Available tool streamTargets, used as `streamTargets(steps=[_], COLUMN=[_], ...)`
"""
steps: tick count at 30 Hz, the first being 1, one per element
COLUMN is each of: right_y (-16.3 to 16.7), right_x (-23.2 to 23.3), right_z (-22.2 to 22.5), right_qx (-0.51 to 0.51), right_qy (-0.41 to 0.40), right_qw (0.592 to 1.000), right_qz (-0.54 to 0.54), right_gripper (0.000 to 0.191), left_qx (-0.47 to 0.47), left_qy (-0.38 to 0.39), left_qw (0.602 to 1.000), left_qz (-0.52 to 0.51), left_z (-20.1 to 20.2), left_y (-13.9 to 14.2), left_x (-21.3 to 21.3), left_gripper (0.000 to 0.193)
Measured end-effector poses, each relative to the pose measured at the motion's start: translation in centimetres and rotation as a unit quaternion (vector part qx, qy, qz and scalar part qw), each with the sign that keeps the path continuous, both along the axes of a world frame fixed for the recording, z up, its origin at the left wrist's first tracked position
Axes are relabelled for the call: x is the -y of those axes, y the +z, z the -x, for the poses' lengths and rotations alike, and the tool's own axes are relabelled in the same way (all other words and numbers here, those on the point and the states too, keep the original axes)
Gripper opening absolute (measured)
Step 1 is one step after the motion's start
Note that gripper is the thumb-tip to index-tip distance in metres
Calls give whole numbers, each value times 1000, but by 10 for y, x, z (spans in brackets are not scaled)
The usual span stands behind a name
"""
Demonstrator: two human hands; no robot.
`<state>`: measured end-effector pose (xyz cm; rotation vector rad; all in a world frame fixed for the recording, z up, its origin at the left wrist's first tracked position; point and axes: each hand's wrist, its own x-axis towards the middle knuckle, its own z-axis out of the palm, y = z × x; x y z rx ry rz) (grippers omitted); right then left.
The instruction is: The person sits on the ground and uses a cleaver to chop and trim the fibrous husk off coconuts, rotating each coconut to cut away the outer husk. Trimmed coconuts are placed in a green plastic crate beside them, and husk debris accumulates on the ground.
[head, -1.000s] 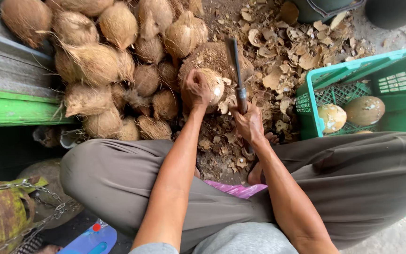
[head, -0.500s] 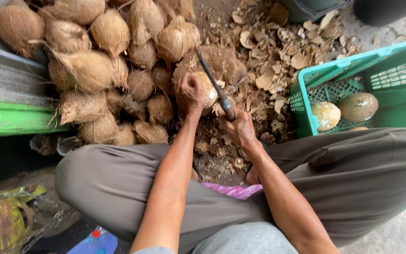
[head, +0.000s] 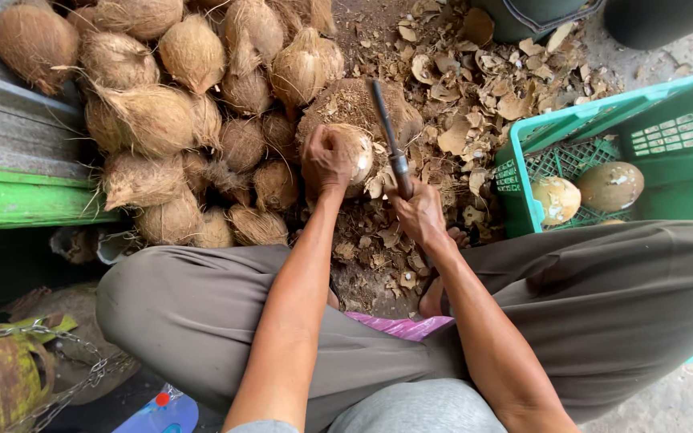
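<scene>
My left hand grips a partly peeled coconut and presses it on a brown chopping stump. My right hand holds a long dark knife by the handle, with the blade lying against the right side of the coconut and pointing away from me. Pale flesh shows where the shell is cut off.
A heap of several husky brown coconuts lies to the left of the stump. Shell chips cover the ground ahead. A green plastic crate at right holds two peeled coconuts. A green ledge runs at left.
The knife has swung from beside the coconut to upright against its right side. My left hand has turned the coconut a little on the stump.
</scene>
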<state>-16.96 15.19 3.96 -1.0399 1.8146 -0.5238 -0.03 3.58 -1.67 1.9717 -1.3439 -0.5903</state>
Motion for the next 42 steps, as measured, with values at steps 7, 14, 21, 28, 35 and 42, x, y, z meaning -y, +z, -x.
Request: streamTargets(steps=[7,14,21,28,35,42], right_y=[-31,-20,-4,-37,-15,17], right_x=[-3,0,-10,2,2,-3], right_z=[2,7,-8,5,11,-14], right_qx=[3,-45,-14,-30,-41,39], right_qy=[51,59,55,50,76,-8], right_qw=[998,988,991,993,988,999], right_qz=[-20,-133,121,-105,-128,34], right_gripper=[29,28,43,22,30,35], left_qx=[-244,-15,27,-11,-23,-182], left_qy=[-29,2,24,6,35,95], left_qw=[960,1000,997,998,992,979], left_qz=[136,23,64,57,118,-10], left_z=[10,2,7,7,-2,8], left_y=[-4,2,-4,1,-2,-8], left_x=[5,3,4,12,1,7], left_gripper=[37,38,38,35,37,43])
